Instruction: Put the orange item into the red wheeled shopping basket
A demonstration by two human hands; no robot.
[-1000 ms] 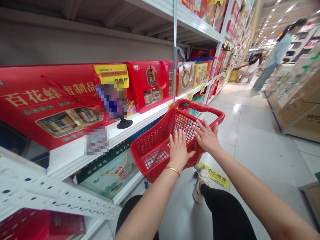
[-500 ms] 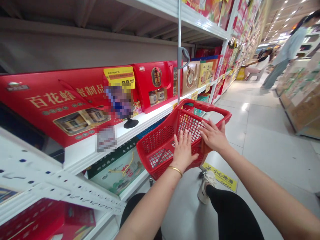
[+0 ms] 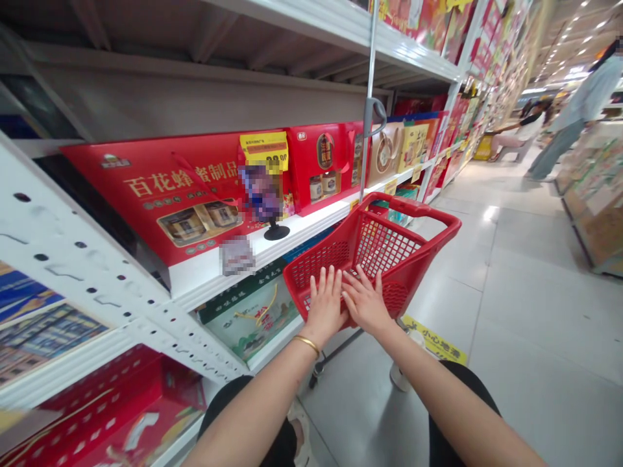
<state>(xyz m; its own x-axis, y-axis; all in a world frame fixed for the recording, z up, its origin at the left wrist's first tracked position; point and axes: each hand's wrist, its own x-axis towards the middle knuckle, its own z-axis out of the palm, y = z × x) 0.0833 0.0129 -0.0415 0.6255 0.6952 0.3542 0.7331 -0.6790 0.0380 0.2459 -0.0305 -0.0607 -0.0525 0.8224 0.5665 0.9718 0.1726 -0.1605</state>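
A red shopping cart (image 3: 389, 243) with a perforated plastic basket stands before me beside the shelf. My left hand (image 3: 328, 298), a gold bangle (image 3: 307, 346) on its wrist, reaches over the basket's near side with fingers stretched out. Close by it, my right hand (image 3: 367, 298) is spread, its fingertips near the left thumb and index finger. Neither hand holds anything. Whether the palms touch the basket rim cannot be made out. The cart's handle (image 3: 450, 227) lies farther right, away from both hands.
Along the left, a white shelf (image 3: 204, 275) carries red gift boxes (image 3: 185, 194), a blurred item on a black stand (image 3: 276, 231) and a green box (image 3: 250, 318). A yellow floor sign (image 3: 435, 340) lies beyond the cart. A person (image 3: 577, 110) stands in the aisle, another sits behind.
My right hand has moved left and down from the cart's handle side to beside my left hand. The left hand has shifted slightly left in view. The view has turned a little leftward.
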